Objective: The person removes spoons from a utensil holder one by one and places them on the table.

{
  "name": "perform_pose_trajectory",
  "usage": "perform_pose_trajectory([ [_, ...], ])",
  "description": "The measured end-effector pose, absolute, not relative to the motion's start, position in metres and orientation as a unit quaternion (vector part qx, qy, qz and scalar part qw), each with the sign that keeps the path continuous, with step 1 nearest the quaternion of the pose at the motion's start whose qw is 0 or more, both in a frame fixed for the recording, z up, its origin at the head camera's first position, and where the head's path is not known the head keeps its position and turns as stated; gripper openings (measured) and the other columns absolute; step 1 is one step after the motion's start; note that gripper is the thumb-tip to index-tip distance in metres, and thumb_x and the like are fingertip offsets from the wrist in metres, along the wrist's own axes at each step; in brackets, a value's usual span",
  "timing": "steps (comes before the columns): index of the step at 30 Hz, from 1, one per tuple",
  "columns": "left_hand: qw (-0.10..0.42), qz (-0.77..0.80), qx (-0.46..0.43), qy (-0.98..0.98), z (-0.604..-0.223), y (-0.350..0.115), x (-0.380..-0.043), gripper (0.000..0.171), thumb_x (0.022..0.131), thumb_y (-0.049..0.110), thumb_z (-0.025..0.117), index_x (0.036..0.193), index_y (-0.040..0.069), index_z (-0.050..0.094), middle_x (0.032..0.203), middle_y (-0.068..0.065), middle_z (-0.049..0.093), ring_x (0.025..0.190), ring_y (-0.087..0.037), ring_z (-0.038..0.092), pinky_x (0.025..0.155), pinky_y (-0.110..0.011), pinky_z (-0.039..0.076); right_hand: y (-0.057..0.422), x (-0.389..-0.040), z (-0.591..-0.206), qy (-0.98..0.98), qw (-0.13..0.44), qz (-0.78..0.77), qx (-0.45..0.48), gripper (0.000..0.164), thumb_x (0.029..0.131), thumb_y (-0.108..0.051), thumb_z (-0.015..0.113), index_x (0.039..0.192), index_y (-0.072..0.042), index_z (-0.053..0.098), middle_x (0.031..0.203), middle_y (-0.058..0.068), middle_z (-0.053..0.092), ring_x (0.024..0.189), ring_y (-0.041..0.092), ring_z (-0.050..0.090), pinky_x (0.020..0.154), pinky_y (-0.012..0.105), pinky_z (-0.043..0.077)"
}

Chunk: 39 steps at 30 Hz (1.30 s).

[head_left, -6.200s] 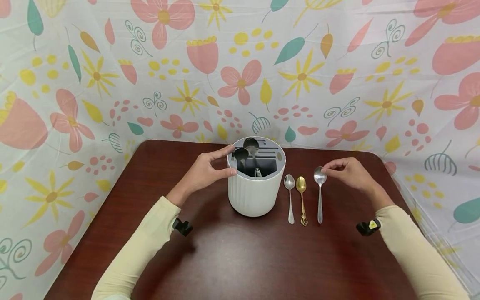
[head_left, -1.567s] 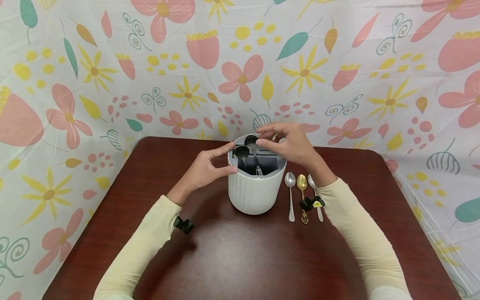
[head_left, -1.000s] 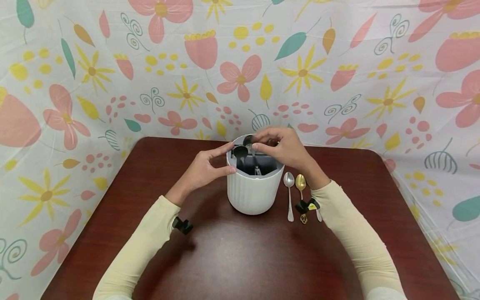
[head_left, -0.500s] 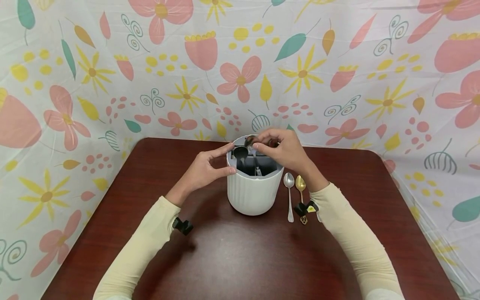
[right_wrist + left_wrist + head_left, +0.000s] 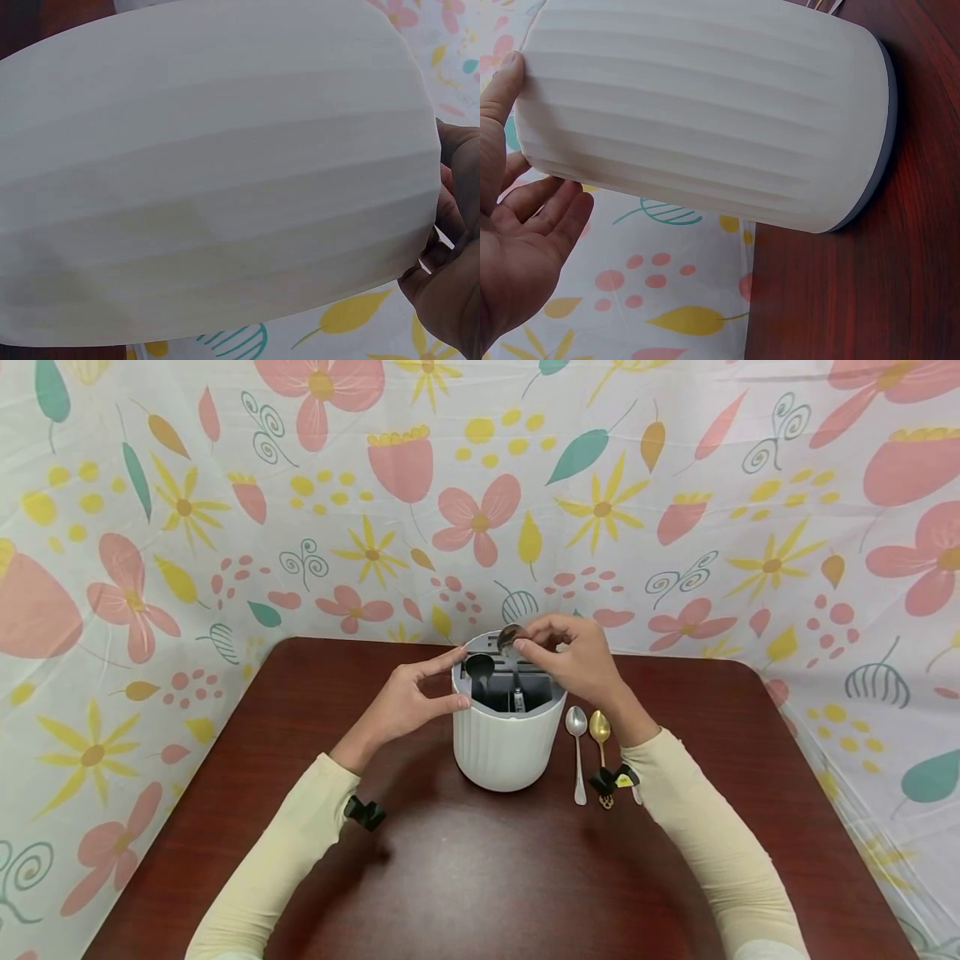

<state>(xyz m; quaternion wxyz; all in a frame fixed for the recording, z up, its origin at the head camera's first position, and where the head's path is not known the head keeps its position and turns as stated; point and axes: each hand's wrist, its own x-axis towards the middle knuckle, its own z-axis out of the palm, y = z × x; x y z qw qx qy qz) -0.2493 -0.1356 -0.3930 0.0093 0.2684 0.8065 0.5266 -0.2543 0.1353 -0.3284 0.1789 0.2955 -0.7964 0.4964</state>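
A white ribbed utensil holder (image 5: pixel 504 752) with a grey slotted top stands upright on the table. My left hand (image 5: pixel 405 703) steadies its left side, thumb at the front of the rim and forefinger stretched toward the back; the other fingers lie loosely along the wall in the left wrist view. My right hand (image 5: pixel 573 656) pinches a spoon (image 5: pixel 511 637) by its bowl, above the holder's top, its handle running down into the large compartment. A black spoon-like utensil (image 5: pixel 480 668) stands in the same compartment, left of it. In the right wrist view, the holder's wall hides most of the right fingertips.
Right of the holder a silver spoon (image 5: pixel 576 722) and a gold spoon (image 5: pixel 600 727) lie on the dark wooden table (image 5: pixel 450 877). The right wrist and sleeve cover most of another spoon. A flower-printed cloth (image 5: pixel 300 485) hangs behind.
Earlier my right hand was at the rightmost spoon on the table; it has since moved left to the holder. Over the last second the pinched spoon has risen slightly and tilted. The left hand stays put.
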Motion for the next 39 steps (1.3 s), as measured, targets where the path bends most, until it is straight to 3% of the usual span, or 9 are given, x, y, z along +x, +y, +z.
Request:
perform_pose_trajectory([
  [7, 0.004, 0.521, 0.27, 0.81, -0.395, -0.136, -0.251, 0.071, 0.089, 0.032, 0.082, 0.152, 0.028, 0.05, 0.152, 0.012, 0.052, 0.144, -0.006, 0.041, 0.119, -0.046, 0.034, 0.138, -0.257, -0.327, -0.787, 0.193, 0.508, 0.292, 0.004, 0.088, 0.004, 0.075, 0.09, 0.006, 0.073, 0.07, 0.016, 0.067, 0.06, 0.013, 0.052, 0.057, 0.021, 0.043],
  [13, 0.0, 0.52, 0.27, 0.81, -0.397, -0.136, -0.252, 0.07, 0.089, 0.033, 0.082, 0.152, 0.027, 0.051, 0.152, 0.013, 0.052, 0.144, -0.006, 0.041, 0.119, -0.045, 0.035, 0.147, -0.275, -0.339, -0.774, 0.212, 0.527, 0.28, 0.006, 0.087, -0.002, 0.079, 0.091, -0.001, 0.075, 0.069, 0.0, 0.068, 0.061, 0.012, 0.053, 0.057, 0.023, 0.043],
  [18, 0.003, 0.523, 0.268, 0.809, -0.398, -0.136, -0.252, 0.069, 0.09, 0.031, 0.082, 0.152, 0.028, 0.051, 0.151, 0.012, 0.052, 0.145, -0.007, 0.041, 0.12, -0.045, 0.034, 0.149, -0.277, -0.328, -0.745, 0.246, 0.542, 0.3, 0.005, 0.087, 0.001, 0.078, 0.091, 0.002, 0.074, 0.07, -0.008, 0.066, 0.061, 0.01, 0.054, 0.059, 0.023, 0.044],
  [31, 0.014, 0.534, 0.259, 0.805, -0.395, -0.133, -0.25, 0.073, 0.088, 0.019, 0.083, 0.153, 0.022, 0.049, 0.154, 0.006, 0.05, 0.147, -0.01, 0.038, 0.12, -0.043, 0.033, 0.155, -0.284, -0.283, -0.7, 0.315, 0.556, 0.319, 0.007, 0.087, 0.0, 0.077, 0.086, 0.005, 0.074, 0.065, -0.01, 0.064, 0.055, 0.01, 0.053, 0.053, 0.021, 0.042],
  [39, 0.003, 0.531, 0.266, 0.804, -0.396, -0.136, -0.249, 0.069, 0.09, 0.027, 0.082, 0.152, 0.028, 0.051, 0.152, 0.011, 0.052, 0.145, -0.008, 0.04, 0.12, -0.044, 0.033, 0.166, -0.28, -0.264, -0.691, 0.329, 0.58, 0.28, 0.01, 0.085, 0.001, 0.076, 0.088, 0.01, 0.072, 0.065, -0.009, 0.066, 0.055, 0.008, 0.053, 0.053, 0.02, 0.039],
])
